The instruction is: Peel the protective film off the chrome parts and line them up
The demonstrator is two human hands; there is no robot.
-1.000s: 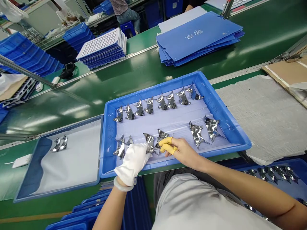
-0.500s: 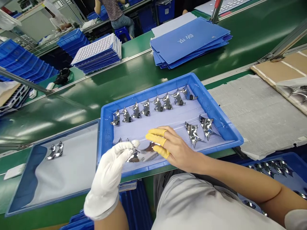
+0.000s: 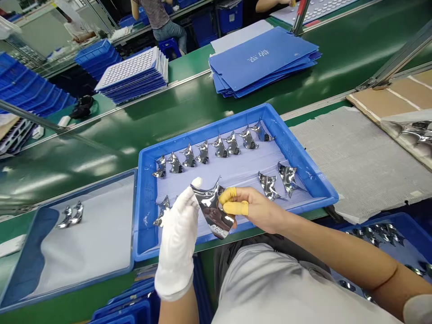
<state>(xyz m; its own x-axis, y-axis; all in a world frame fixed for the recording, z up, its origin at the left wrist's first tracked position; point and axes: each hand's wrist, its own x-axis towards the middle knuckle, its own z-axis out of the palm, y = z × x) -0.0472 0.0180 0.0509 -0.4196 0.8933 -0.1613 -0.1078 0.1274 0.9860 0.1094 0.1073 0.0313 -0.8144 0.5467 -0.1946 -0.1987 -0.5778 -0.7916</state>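
Note:
A curved, mirror-bright chrome part [image 3: 213, 209] with pointed corners is held up over the near side of the blue tray [image 3: 305, 168]. My right hand [image 3: 248, 204], with yellow finger cots, pinches its right edge. White-gloved, my left hand [image 3: 180, 229] grips its upper left corner, the fingertips partly behind it. Beneath, on the tray's pale liner, several similar chrome parts [image 3: 221, 147] stand in a row along the far side. Two more chrome parts [image 3: 270, 185] lie at the right. Another chrome part [image 3: 162, 210] sits just left of my glove.
At the left is a shallow lined tray [image 3: 130, 225] with two small chrome pieces [image 3: 72, 215]. Blue sheets [image 3: 259, 58] are stacked across the green bench. Grey padding [image 3: 364, 157] covers the right side. Another tray [image 3: 413, 222] of chrome parts sits lower right. Other people work beyond.
My right hand has closed on the chrome part after hovering beside it with fingers spread. The part is now raised and turned, its broad shiny face showing. My left hand has moved right.

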